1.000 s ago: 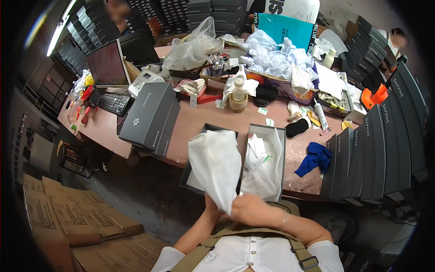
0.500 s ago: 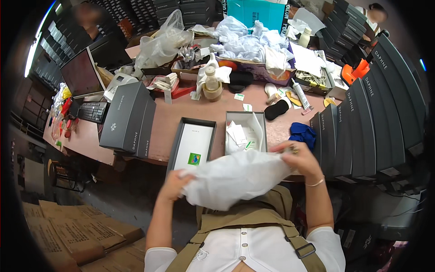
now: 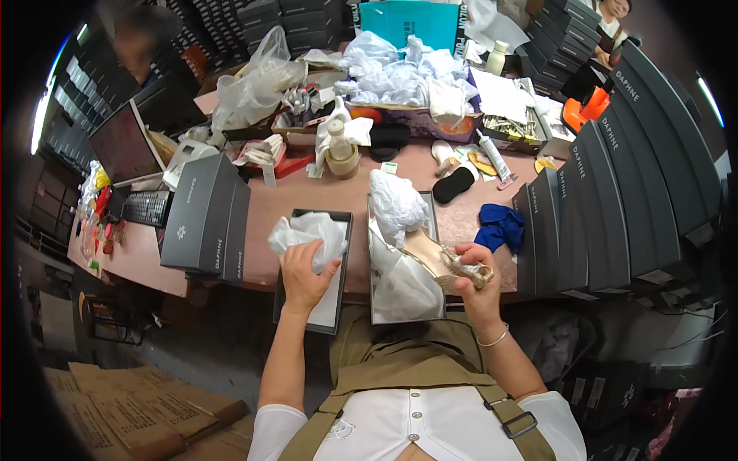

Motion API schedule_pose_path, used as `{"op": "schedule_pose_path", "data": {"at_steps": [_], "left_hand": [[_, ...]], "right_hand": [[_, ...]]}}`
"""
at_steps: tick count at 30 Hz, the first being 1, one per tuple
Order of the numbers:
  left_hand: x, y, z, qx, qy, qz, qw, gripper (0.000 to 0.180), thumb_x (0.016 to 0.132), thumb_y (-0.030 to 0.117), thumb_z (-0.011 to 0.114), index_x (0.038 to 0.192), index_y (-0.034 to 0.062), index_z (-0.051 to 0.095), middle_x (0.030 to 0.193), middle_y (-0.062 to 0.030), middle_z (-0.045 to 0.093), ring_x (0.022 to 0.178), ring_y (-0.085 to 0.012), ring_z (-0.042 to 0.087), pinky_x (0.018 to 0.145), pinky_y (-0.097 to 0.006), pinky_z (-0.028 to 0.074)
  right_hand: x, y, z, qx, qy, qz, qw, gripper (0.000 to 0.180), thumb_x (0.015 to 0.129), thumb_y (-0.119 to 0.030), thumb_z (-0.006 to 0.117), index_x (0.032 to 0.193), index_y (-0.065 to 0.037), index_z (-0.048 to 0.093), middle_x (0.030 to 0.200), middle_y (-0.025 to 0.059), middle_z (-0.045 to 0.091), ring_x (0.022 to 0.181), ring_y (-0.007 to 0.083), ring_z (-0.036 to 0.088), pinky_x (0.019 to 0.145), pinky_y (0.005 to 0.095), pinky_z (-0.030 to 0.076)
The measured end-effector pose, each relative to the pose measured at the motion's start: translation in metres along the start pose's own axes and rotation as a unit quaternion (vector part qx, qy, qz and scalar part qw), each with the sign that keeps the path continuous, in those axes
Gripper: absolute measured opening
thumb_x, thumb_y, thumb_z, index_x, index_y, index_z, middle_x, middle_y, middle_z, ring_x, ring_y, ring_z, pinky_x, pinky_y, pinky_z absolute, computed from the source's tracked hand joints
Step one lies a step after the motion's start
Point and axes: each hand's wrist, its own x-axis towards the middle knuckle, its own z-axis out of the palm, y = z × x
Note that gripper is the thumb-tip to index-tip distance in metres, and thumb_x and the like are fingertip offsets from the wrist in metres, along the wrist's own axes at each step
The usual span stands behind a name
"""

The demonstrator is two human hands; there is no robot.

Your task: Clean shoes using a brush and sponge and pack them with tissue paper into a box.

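Note:
In my right hand [image 3: 480, 298] is a gold and beige sandal [image 3: 427, 252], gripped by its decorated strap end. White crumpled paper [image 3: 398, 203] bulges from the sandal's toe end. Beneath the sandal is an open shoe box [image 3: 372, 296] with a thin white wrapper [image 3: 406, 290] inside. My left hand [image 3: 304, 278] is closed on a bunched, translucent white wrapper [image 3: 310, 234], held above the dark box lid [image 3: 325, 321]. Whether that wrapper is paper or plastic, I cannot tell.
Grey shoe boxes [image 3: 588, 207] stand in a row on the right, others [image 3: 201, 219] on the left. Nearby lie a blue cloth [image 3: 500, 227] and a black oval object [image 3: 453, 184]. A crumpled-paper carton [image 3: 415, 119] fills the back. Another person [image 3: 607, 34] is at far right.
The white wrapper spread between both hands is now bunched in my left hand, over the lid. The sandal has come into view in my right hand, above the box.

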Motion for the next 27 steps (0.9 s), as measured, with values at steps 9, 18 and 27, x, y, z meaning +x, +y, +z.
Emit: {"op": "schedule_pose_path", "data": {"at_steps": [9,18,27], "left_hand": [[-0.038,0.053,0.042,-0.729,0.04,-0.344,0.59,0.038,0.088,0.009,0.054,0.124,0.0003,0.047,0.11,-0.013,0.062,0.084,-0.0177,0.063,0.07,-0.031,0.055],[-0.048,0.071,0.03,-0.556,0.107,-0.247,0.787,0.065,0.078,-0.009,0.048,0.139,0.0047,0.03,0.115,-0.0102,0.052,0.107,-0.0173,0.052,0.091,-0.03,0.047],[-0.036,0.066,-0.001,-0.632,-0.078,-0.371,0.676,0.041,0.083,0.003,0.052,0.123,0.0043,0.043,0.1,-0.0094,0.058,0.082,-0.0178,0.06,0.072,-0.033,0.054]], "right_hand": [[-0.026,0.023,0.064,-0.036,-0.298,0.042,0.953,0.058,0.082,-0.046,0.069,0.114,-0.001,0.051,0.116,0.0125,0.05,0.109,0.0237,0.05,0.096,0.0341,0.038],[0.018,0.063,0.106,-0.085,-0.196,0.038,0.976,0.014,0.081,-0.009,0.064,0.089,0.0,0.057,0.086,0.0053,0.06,0.075,0.0136,0.056,0.069,0.0269,0.046],[0.062,-0.016,0.073,0.229,-0.263,0.076,0.934,0.052,0.083,-0.011,0.067,0.131,-0.006,0.048,0.134,0.0116,0.051,0.121,0.0255,0.05,0.098,0.0386,0.042]]}}
